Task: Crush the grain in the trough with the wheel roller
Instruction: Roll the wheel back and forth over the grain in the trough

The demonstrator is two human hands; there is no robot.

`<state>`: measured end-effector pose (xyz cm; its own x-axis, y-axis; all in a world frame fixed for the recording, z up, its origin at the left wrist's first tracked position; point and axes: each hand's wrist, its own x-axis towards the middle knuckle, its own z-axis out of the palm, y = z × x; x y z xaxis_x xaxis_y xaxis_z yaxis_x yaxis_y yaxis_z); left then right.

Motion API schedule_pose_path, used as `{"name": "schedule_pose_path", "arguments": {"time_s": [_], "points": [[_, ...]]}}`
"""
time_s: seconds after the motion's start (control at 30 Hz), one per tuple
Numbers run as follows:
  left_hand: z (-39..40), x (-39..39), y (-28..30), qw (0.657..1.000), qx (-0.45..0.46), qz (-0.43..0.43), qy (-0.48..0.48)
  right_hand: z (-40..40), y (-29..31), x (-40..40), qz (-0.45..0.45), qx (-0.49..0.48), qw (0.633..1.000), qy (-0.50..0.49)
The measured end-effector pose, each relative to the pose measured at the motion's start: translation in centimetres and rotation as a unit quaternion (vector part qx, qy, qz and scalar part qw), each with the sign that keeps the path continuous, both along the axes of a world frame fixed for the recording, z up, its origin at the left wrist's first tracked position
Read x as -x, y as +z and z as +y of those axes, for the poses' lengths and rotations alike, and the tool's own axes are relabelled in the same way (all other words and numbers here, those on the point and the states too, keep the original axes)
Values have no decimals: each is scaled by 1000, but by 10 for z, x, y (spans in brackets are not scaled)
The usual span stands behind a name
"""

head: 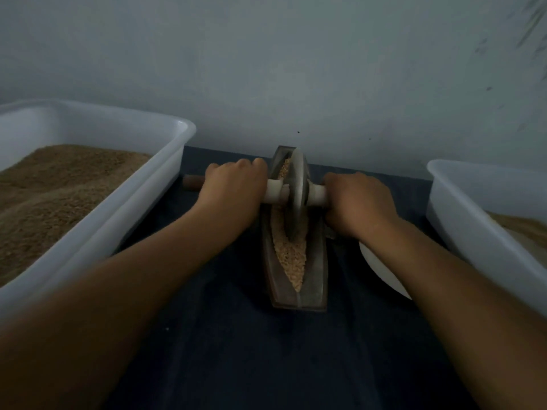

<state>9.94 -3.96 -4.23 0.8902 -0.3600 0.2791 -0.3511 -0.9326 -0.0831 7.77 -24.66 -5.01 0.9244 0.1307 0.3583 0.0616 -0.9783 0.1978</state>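
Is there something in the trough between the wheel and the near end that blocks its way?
Nothing visible does. Only grain lies in the trough between the wheel and the near end. The left hand and right hand hold the handle on either side.

1 head cam, looks fwd/down, close over trough [296, 279].

I judge this a small grain-processing workroom: white tubs [97, 184] [473, 232] of ground meal at the cloth-covered worktop's [236, 350] left and right edges, against a bare plaster wall [266, 69].
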Motion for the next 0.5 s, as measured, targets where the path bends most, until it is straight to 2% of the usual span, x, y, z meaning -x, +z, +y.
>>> {"name": "schedule_pose_path", "arguments": {"time_s": [0.3, 0.5], "points": [[-10, -52, 17, 994, -53, 93, -12, -4, 18, -57, 113, -8, 993, -39], [-7, -45, 14, 995, -32, 93, 1, 0, 19, -50, 108, 1, 993, -48]]}}
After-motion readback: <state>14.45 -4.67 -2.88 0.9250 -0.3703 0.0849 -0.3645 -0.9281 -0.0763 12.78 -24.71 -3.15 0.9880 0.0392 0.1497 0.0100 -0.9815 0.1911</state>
